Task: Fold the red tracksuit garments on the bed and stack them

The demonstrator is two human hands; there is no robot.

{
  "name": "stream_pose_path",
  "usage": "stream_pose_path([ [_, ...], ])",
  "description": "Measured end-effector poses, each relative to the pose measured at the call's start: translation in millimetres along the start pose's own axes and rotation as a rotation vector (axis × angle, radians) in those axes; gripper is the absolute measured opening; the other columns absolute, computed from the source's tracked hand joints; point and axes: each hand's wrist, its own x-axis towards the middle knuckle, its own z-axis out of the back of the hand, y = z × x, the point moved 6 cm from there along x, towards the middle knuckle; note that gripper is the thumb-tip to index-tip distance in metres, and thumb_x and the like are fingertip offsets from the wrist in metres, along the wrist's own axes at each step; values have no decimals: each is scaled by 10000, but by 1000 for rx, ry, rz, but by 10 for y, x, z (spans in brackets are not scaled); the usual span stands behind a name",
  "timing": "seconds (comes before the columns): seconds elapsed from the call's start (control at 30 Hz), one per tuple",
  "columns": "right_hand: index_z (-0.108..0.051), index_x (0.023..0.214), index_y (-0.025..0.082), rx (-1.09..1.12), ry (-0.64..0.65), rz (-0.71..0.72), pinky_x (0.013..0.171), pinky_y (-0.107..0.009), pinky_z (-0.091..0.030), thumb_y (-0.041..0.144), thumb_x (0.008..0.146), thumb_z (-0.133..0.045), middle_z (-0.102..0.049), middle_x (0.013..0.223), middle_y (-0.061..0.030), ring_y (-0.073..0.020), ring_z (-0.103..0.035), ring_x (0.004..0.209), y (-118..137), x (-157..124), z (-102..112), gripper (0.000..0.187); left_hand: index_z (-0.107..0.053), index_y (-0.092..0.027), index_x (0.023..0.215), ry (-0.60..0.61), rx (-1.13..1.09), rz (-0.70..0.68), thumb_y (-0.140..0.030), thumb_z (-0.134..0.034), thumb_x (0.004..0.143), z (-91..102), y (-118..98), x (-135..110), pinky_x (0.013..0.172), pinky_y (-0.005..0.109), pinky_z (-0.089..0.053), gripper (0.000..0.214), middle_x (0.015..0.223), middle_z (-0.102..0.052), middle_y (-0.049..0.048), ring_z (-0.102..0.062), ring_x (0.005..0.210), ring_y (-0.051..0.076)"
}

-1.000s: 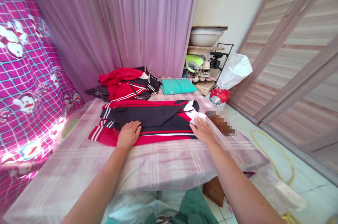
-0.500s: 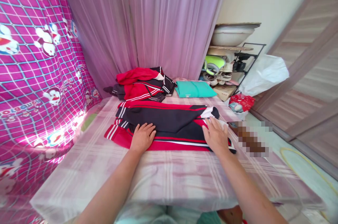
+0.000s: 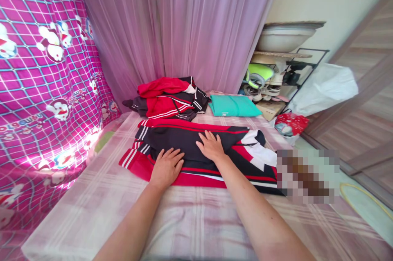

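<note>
A red, black and white striped jacket [image 3: 172, 138] lies flat across the bed [image 3: 92, 195]. My left hand [image 3: 166, 165] rests palm down on its near red edge, fingers spread. My right hand [image 3: 210, 146] lies flat on the dark middle of the jacket, fingers stretched out. Neither hand holds anything. The jacket's white collar part [image 3: 260, 154] shows to the right of my right arm.
A heap of red and black clothes [image 3: 167, 97] and a folded teal garment [image 3: 233, 106] sit at the far end of the bed. A rack with shoes and a basin [image 3: 281, 64] stands at right. Pink cartoon cloth [image 3: 39, 80] hangs at left.
My right hand has slid left from the jacket's collar end to its dark middle. My left hand stays on the near red edge. The view has turned slightly left.
</note>
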Motion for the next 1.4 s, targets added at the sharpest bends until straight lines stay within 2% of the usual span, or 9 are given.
stream_pose_path([
  [0.17, -316, 1561, 255, -18, 48, -147, 1196, -542, -153, 534, 1013, -218, -245, 1645, -91, -257, -203, 1508, -614, -60, -71, 623, -665, -307, 1268, -2, -17, -15, -377, -433, 980, -21, 2, -4, 1157, 580, -307, 376, 1380, -629, 20, -512, 1342, 276],
  [0.3, -450, 1494, 215, -2, -75, -189, 1196, -508, -201, 445, 1017, -240, -359, 1597, -98, -251, -304, 1470, -1064, -137, -40, 570, -689, -298, 1223, -26, -38, -12, -360, -454, 967, 6, -25, -10, 1157, 571, -306, 352, 1328, -668, 36, -539, 1310, 270],
  [0.4, -627, 1332, 185, 102, -237, -125, 1175, -491, -274, 356, 999, -283, -540, 1468, -110, -244, -448, 1384, -1204, -164, -32, 508, -697, -283, 1194, -11, -60, -17, -318, -464, 963, 52, -119, 36, 1143, 542, -334, 330, 1253, -710, 48, -608, 1210, 246],
  [0.53, -738, 1150, 203, 337, -420, -125, 1115, -450, -391, 345, 964, -334, -681, 1293, -90, -247, -585, 1244, -1339, -196, -8, 467, -701, -275, 1169, 46, -73, -131, -302, -502, 955, 64, -441, 212, 1069, 445, -421, 294, 1152, -739, 53, -662, 1063, 218],
  [0.7, -740, 1143, 209, 638, -526, -223, 1089, -438, -425, 420, 942, -365, -720, 1220, -82, -263, -615, 1202, -1539, -259, 18, 475, -718, -269, 1122, 111, -19, -233, -312, -538, 949, -62, -839, 421, 911, 362, -500, 253, 1091, -732, 65, -669, 968, 214],
  [0.87, -732, 1154, 195, 766, -578, -304, 1089, -438, -420, 426, 924, -391, -720, 1217, -94, -278, -610, 1212, -1618, -265, 33, 471, -739, -272, 1069, 69, 17, -226, -267, -473, 977, -142, -954, 426, 840, 316, -527, 282, 1066, -743, 35, -672, 910, 187],
  [1.17, -697, 1228, 186, 466, -573, -266, 1033, -435, -452, 287, 905, -372, -704, 1240, -99, -269, -624, 1142, -1585, -204, 144, 469, -734, -264, 1101, -10, -180, -354, -250, -432, 994, -272, -1056, 303, 922, 308, -551, 321, 1127, -754, 44, -700, 1022, 167],
  [1.3, -674, 1266, 191, 158, -424, -204, 1010, -476, -433, 305, 918, -428, -682, 1274, -112, -307, -563, 1201, -1521, -26, 271, 442, -717, -251, 1102, -11, -236, -323, -230, -418, 993, -281, -1016, 293, 952, 313, -553, 318, 1150, -752, 42, -701, 1056, 166],
  [1.4, -731, 1157, 234, -11, -243, -209, 975, -514, -418, 420, 896, -532, -727, 1161, -111, -341, -553, 1184, -1551, 110, 328, 377, -706, -269, 1103, -4, -268, -297, -226, -421, 992, -286, -1002, 291, 966, 310, -550, 309, 1162, -748, 28, -696, 1075, 159],
])
